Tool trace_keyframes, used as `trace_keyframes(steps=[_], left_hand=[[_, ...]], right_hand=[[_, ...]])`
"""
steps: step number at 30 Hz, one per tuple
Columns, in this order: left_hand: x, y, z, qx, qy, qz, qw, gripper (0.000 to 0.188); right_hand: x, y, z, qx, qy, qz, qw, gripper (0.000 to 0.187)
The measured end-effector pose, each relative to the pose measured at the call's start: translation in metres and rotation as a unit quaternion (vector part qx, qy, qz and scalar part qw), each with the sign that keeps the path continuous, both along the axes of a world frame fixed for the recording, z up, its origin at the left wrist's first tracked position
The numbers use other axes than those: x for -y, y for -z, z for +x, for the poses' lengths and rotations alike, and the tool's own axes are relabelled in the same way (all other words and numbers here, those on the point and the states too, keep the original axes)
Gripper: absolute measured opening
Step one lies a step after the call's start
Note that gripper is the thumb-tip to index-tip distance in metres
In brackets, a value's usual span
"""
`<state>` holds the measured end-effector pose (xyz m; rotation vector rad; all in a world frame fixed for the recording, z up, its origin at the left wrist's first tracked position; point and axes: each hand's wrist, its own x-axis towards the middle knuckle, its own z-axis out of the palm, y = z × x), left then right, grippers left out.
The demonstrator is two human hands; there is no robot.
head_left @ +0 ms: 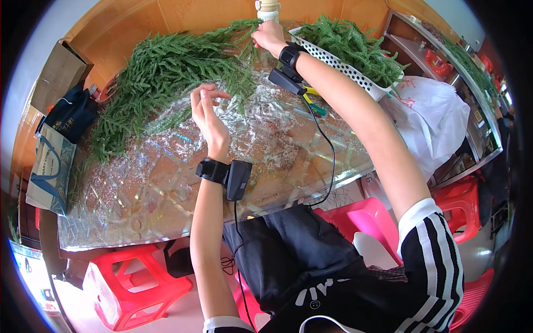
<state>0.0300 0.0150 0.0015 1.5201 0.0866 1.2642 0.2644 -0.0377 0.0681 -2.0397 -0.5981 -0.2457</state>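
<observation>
At the far side of the table, my right hand point(268, 36) is closed with its fingertips on an artificial pine sprig point(244, 34) at the edge of the green pile. A pale bottle point(267, 10) stands just beyond that hand. My left hand point(209, 114) hovers over the middle of the table, fingers partly bent and apart, holding nothing that I can see. Close behind it spreads a large heap of artificial pine branches point(166, 66). White powder point(266, 105) lies scattered over the transparent table cover point(161, 194). Green- and yellow-handled tools point(315, 105) are beneath my right forearm.
A white perforated basket point(344, 66) at the back right holds more pine branches point(355, 47). Beside it is a white plastic bag point(430, 119). Paper bags point(51, 166) stand along the left edge. A red stool point(133, 283) is below; black cables point(332, 166) trail from my wrists.
</observation>
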Motion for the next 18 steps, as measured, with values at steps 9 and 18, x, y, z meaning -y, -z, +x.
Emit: trace_keyframes(steps=[9, 18], left_hand=[[0.005, -0.004, -0.002, 0.005, -0.015, 0.008, 1.000, 0.030], [0.003, -0.002, -0.003, 0.009, -0.024, 0.027, 0.999, 0.039]], right_hand=[[-0.008, 0.004, 0.002, 0.167, 0.025, 0.082, 0.982, 0.017], [-0.021, 0.015, -0.025, 0.181, 0.051, 0.158, 0.969, 0.014]])
